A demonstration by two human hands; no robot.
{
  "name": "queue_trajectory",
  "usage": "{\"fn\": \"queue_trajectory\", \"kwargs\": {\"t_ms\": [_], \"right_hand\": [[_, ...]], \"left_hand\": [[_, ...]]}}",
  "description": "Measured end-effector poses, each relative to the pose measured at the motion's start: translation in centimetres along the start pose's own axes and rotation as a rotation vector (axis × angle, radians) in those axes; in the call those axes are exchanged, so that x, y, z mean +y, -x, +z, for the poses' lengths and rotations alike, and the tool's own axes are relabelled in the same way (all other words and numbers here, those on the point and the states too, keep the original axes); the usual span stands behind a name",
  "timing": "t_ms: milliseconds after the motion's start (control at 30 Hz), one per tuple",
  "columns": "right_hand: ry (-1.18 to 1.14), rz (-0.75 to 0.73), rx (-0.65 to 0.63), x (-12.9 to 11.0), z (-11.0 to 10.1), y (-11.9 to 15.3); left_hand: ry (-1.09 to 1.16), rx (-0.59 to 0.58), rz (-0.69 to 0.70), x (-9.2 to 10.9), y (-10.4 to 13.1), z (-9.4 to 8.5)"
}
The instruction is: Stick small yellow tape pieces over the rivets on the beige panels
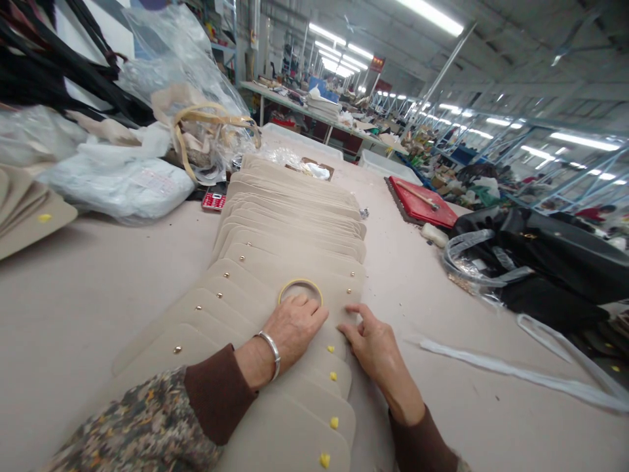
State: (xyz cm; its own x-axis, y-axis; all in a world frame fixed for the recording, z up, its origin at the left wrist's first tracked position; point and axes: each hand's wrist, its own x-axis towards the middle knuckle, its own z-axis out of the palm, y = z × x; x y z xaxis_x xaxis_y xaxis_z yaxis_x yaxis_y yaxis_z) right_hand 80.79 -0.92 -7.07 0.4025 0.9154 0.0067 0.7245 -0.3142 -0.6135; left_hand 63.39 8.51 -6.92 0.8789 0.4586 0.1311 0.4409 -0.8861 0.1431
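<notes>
Overlapping beige panels [289,255] run in a long fanned row away from me, small metal studs along their left edges and on some right corners. A roll of yellow tape [301,282] lies on the panels under my left hand [297,328], whose fingers curl over its near rim. My right hand [373,344] is at the right edge of the panels; its thumb and index finger are apart, with the index fingertip on a panel corner below a stud. Nearer me, several right corners carry small yellow tape pieces [334,423]. Any tape at my right fingertips is too small to make out.
At right lie a black bag [550,262], a white strip [491,367] and a red board [425,202] with a stick-handled tool on it. Plastic-wrapped packets [122,183] and more beige panels [29,210] sit at left. A small red-and-white item [213,201] lies beside the row.
</notes>
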Motion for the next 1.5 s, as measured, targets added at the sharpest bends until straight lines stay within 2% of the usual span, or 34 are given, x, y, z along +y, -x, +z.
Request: {"fn": "queue_trajectory", "kwargs": {"t_ms": [100,167,333,467,567,667,733,833,933,1067,1233,1367,1500], "right_hand": [[-0.102,0.082,-0.011,0.8,-0.4,0.5],[-0.152,0.079,-0.054,1.1,-0.5,1.0],[-0.001,-0.044,0.028,0.5,0.2,1.7],[0.120,-0.014,0.082,-0.6,0.8,1.2],[0.177,0.014,0.058,-1.1,1.0,0.5],[0.157,0.025,0.033,-0.9,0.9,0.4],[0.035,-0.005,0.036,-0.6,0.5,0.8],[-0.159,-0.103,-0.049,-0.4,-0.4,2.0],[-0.148,-0.194,-0.182,-0.7,-1.0,3.4],[-0.048,-0.253,-0.183,-0.8,-0.3,4.4],[0.020,-0.264,-0.193,-0.9,0.3,3.9],[0.000,-0.279,-0.280,-1.0,-0.7,3.4],[-0.172,-0.287,-0.337,-0.5,-2.2,3.7]], "left_hand": [[0.012,0.005,-0.007,-0.1,0.0,0.1],[0.019,0.015,-0.013,-0.1,0.0,0.1],[0.031,0.033,-0.023,0.0,0.0,0.1],[0.035,0.038,-0.017,0.0,0.0,0.1],[0.035,0.032,-0.015,0.0,0.0,0.3],[0.031,0.026,-0.012,-0.2,-0.1,0.5],[0.017,0.026,0.002,-0.3,-0.1,0.7],[0.002,0.038,0.018,-0.5,-0.1,0.9],[0.000,0.045,0.014,-0.5,-0.1,0.8],[0.012,0.044,0.009,-0.4,-0.1,0.7],[0.014,0.037,-0.001,-0.3,-0.1,0.8],[0.022,0.041,0.004,-0.4,-0.2,0.9],[0.028,0.026,0.003,-0.4,-0.1,0.7]]}}
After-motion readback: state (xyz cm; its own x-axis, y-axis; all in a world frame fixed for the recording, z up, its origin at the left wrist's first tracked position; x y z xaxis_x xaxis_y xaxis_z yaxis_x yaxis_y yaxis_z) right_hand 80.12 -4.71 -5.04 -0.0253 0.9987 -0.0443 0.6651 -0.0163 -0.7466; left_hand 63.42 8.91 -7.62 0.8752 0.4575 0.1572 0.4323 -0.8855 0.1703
